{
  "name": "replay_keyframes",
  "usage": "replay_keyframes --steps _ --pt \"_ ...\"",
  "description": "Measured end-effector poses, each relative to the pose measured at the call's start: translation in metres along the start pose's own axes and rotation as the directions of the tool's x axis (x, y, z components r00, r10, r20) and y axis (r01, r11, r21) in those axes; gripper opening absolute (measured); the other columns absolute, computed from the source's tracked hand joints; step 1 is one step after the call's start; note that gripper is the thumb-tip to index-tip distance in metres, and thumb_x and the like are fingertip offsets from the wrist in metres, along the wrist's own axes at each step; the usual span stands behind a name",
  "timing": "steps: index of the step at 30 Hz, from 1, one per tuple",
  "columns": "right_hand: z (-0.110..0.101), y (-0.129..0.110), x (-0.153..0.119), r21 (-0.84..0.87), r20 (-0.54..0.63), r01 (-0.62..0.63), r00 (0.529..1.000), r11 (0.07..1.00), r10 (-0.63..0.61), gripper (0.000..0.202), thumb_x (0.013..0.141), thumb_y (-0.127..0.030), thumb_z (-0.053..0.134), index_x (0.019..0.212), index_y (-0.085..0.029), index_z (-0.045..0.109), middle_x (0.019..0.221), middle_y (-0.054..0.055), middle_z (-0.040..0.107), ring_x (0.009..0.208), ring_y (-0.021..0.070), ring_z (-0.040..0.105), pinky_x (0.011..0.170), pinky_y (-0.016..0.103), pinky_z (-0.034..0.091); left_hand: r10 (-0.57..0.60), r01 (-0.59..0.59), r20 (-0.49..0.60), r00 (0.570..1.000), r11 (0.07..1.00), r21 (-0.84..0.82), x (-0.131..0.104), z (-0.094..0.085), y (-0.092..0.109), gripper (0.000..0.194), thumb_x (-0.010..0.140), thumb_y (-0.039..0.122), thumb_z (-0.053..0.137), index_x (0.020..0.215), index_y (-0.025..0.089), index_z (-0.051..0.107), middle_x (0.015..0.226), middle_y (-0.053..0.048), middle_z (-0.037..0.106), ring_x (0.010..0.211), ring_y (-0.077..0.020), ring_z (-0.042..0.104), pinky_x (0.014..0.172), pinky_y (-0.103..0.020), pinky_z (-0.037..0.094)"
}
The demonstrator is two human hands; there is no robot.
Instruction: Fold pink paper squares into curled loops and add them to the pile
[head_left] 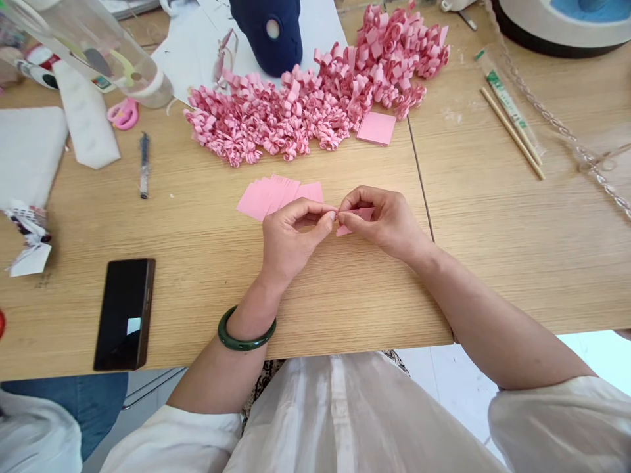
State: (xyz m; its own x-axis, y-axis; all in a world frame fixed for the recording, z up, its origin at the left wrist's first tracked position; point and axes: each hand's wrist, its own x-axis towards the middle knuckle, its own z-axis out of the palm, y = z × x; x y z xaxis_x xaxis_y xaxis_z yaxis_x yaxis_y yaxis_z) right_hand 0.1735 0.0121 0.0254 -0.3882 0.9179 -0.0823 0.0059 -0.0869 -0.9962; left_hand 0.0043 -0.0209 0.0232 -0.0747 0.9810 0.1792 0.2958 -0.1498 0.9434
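Pinched between the thumb and fingers of my right hand [382, 220] is a pink paper piece [346, 230]. My left hand [296, 236] meets it fingertip to fingertip, its thumb and index finger closed at the paper's left end; the fingers cover most of that spot. Just beyond my left hand lies a fanned-out set of pink paper pieces [269, 196], cut into strips along the far edge. Farther back spreads a long heap of curled pink paper flowers [296, 115]. A small stack of square pink paper [376, 128] rests at the heap's right end.
On the left are a black phone [123, 315], a pen [144, 165], pink-handled scissors [123, 113] and a clear bottle [118, 59]. A dark blue cup [271, 33] stands behind the heap. Wooden sticks [513, 135] and a twisted cord [557, 125] lie to the right.
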Motion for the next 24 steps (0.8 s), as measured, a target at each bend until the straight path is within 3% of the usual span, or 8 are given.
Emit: replay_keyframes --steps 4,10,20,24 --pt "0.004 0.001 -0.003 -0.100 -0.049 0.082 0.995 0.992 -0.087 0.012 0.081 -0.029 0.074 0.079 -0.019 0.067 0.078 0.002 0.071 0.075 0.0156 0.068 0.073 0.030 0.057 0.106 -0.097 -0.069 0.992 0.989 0.116 -0.003 0.003 0.000 0.005 0.081 0.020 0.070 0.077 0.020 0.073 0.077 0.001 0.074 0.069 -0.0119 0.067 0.071 -0.023 0.055" --pt "0.012 0.000 -0.008 -0.162 -0.120 0.123 0.982 0.979 -0.143 0.009 0.085 -0.028 0.070 0.084 -0.020 0.072 0.087 0.003 0.075 0.082 0.0177 0.069 0.079 0.032 0.057 0.325 -0.248 -0.149 0.934 0.890 0.383 -0.007 0.006 0.003 0.010 0.084 0.017 0.067 0.076 0.023 0.069 0.078 0.001 0.072 0.073 -0.0140 0.063 0.076 -0.027 0.051" --pt "0.014 0.003 -0.011 -0.292 -0.204 0.159 0.953 0.943 -0.224 0.011 0.086 -0.027 0.069 0.089 -0.022 0.078 0.089 0.004 0.076 0.083 0.0178 0.067 0.081 0.032 0.056 0.363 -0.244 -0.162 0.917 0.836 0.491 -0.010 0.011 0.000 0.010 0.088 0.023 0.066 0.083 0.025 0.075 0.084 -0.002 0.074 0.081 -0.0172 0.066 0.081 -0.030 0.050" --pt "0.013 0.003 -0.009 -0.234 -0.240 0.122 0.954 0.965 -0.179 0.012 0.084 -0.026 0.070 0.091 -0.021 0.078 0.091 0.004 0.076 0.080 0.0164 0.066 0.077 0.030 0.057 0.415 -0.311 -0.094 0.905 0.796 0.520 -0.013 0.015 -0.001 0.020 0.091 0.021 0.062 0.103 0.025 0.077 0.097 -0.006 0.074 0.093 -0.0195 0.066 0.087 -0.032 0.050"
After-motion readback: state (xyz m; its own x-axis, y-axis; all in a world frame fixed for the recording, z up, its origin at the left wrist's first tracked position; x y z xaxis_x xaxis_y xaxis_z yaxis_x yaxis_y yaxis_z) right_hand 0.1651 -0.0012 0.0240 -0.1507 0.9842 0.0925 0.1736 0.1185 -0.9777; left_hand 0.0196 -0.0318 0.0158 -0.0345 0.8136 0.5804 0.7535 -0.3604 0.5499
